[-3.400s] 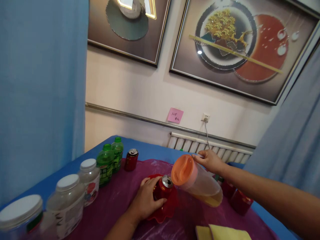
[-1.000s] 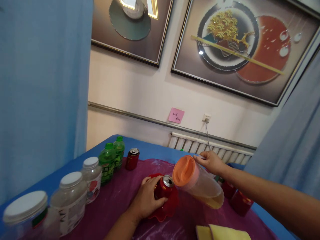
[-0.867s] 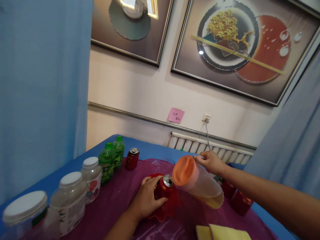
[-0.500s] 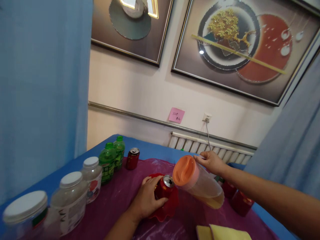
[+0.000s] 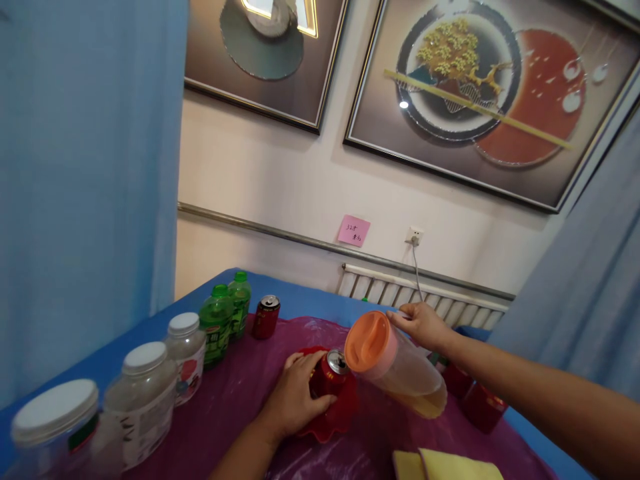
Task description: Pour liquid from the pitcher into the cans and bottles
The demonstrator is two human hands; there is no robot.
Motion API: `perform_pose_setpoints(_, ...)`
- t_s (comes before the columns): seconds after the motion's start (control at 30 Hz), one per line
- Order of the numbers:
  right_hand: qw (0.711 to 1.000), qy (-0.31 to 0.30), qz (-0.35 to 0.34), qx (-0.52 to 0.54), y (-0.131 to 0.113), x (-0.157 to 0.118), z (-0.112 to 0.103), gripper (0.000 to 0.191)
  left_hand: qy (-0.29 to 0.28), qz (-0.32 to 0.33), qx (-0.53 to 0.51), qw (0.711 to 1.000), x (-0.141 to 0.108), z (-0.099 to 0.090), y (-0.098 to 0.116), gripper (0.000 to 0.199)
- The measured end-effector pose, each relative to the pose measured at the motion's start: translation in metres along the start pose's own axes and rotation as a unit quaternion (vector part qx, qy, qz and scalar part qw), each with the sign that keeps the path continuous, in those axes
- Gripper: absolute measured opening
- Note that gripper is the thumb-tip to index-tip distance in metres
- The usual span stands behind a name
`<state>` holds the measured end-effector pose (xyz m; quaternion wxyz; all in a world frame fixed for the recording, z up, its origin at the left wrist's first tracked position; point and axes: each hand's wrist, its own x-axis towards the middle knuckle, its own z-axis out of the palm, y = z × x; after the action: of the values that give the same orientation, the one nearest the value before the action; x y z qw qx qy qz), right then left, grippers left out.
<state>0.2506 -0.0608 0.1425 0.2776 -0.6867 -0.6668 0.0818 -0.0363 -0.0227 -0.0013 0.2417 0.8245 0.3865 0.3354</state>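
My left hand (image 5: 295, 397) is wrapped round a red drink can (image 5: 330, 377) with its top tab opened. That can stands over a red scalloped dish (image 5: 345, 407). To its right, my right hand (image 5: 420, 323) grips a clear plastic pitcher (image 5: 407, 380) by its handle, which the fingers mostly hide. The pitcher leans left, and its orange lid (image 5: 369, 341) is close beside the can's top. Yellowish liquid lies low in the pitcher. No stream of liquid can be made out between lid and can.
At left, several white-lidded jars (image 5: 145, 400), two green bottles (image 5: 216, 327) and another red can (image 5: 267, 317) form a row. More red cans (image 5: 484, 405) stand beneath my right forearm. A folded yellow cloth (image 5: 455, 465) lies on the purple plastic sheet (image 5: 220, 413) in front. A radiator (image 5: 385, 283) lines the wall.
Hardly anything differs. The pitcher appears shifted very slightly left, while the can and my left hand keep their place.
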Motion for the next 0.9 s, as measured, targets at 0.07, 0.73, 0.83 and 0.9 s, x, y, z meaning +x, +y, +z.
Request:
perform_pose_setpoints(0.07,1.000,0.000,-0.004,0.000,-0.0007,0.0001,-0.0001,0.050,-0.004,-0.002,0.001,1.000,0.0002,-0.0002,0.0000,0.077)
perform_pose_setpoints(0.73,1.000,-0.006,0.016,0.008,0.0041,-0.0006,-0.0002,0.049,0.015,0.016,0.007,1.000,0.0009,0.0014,-0.0030,0.075)
perform_pose_setpoints(0.83,1.000,-0.002,0.014,0.003,0.0023,-0.0015,-0.0007,0.049,0.015,0.016,0.009,1.000,0.0008,0.0012,-0.0020,0.075)
perform_pose_setpoints(0.9,1.000,0.003,0.011,0.001,0.0013,-0.0017,-0.0009,0.049,0.015,0.017,0.007,1.000,0.0008,0.0011,-0.0016,0.074)
